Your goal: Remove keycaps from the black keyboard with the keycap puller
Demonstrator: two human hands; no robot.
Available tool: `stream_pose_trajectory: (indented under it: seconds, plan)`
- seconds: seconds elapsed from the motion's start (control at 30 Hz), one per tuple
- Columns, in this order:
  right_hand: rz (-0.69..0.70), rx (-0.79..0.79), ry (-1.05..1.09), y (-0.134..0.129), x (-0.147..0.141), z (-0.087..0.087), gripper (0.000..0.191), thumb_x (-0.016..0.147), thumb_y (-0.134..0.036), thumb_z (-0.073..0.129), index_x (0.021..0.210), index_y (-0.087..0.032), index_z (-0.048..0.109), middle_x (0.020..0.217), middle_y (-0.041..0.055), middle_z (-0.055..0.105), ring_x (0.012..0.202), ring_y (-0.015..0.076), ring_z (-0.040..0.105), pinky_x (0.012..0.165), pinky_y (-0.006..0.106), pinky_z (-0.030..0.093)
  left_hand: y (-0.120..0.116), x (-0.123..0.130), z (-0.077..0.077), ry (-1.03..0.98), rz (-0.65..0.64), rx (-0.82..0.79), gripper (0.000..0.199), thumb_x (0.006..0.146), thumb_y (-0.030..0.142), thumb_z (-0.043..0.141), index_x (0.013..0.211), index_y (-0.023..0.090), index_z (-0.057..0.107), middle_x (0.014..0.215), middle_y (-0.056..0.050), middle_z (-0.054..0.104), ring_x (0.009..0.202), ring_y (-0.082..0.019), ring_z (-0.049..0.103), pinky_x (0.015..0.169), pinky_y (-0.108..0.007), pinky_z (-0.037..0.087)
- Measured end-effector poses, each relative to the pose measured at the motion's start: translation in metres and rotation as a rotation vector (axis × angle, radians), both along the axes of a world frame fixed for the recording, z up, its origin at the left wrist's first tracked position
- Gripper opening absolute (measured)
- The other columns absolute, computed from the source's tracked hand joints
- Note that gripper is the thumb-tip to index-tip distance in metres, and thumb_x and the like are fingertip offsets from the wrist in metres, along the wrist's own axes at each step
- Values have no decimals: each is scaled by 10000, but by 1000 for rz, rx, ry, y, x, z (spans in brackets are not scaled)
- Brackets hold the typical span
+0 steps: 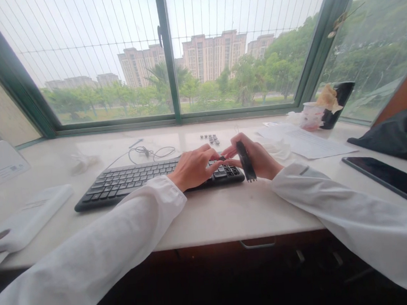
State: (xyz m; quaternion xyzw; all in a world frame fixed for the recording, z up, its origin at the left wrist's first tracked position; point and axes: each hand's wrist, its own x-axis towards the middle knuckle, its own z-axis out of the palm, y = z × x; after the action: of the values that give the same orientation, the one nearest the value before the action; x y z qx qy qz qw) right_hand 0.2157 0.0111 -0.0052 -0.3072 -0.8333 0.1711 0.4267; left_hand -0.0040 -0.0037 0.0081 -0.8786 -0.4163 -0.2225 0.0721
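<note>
A black keyboard (pixel 134 177) lies on the white sill, with keys gone from part of its right-hand number pad (pixel 231 170). My left hand (pixel 195 166) is over the keyboard's right half, thumb and forefinger closed on a small black piece, apparently a keycap (pixel 221 158). My right hand (pixel 255 157) is closed around a flat black brush (pixel 246 160) with short tufts at its lower end. Its fingertips meet those of my left hand at the small piece. Several loose keycaps (pixel 213 138) sit behind the keyboard.
The keyboard's cable (pixel 149 151) coils behind it. At left is a white board with a hole (pixel 34 217). Papers (pixel 305 139), a cup (pixel 311 114) and a black phone (pixel 391 179) are on the right. The sill's front edge runs below my wrists.
</note>
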Motion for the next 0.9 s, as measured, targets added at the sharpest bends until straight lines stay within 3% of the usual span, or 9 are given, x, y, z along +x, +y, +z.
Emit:
stream_pose_trajectory:
  seconds: [0.17,0.7,0.9]
  plan:
    - [32,-30,-5,1,0,-1,451,735,-509,738,934,-268,413,978,51,741,874,264,713,790,422,571,-1,1,0,9,10,-4,345,953,474,421,1018,212,636,1086,-59,625,810,-185,615,626,-281,414]
    - [-18,32,-20,0,-1,0,432,769,-520,706,931,-272,392,931,41,739,806,240,709,748,404,570,0,-1,0,22,-11,37,332,957,451,408,1048,234,642,1085,-41,628,806,-181,624,603,-279,406]
    - [-108,48,9,6,3,2,501,745,-608,688,902,-266,356,894,69,744,773,249,711,749,421,574,7,-8,2,54,126,48,355,947,450,417,967,200,669,1012,-64,645,789,-206,633,665,-318,431]
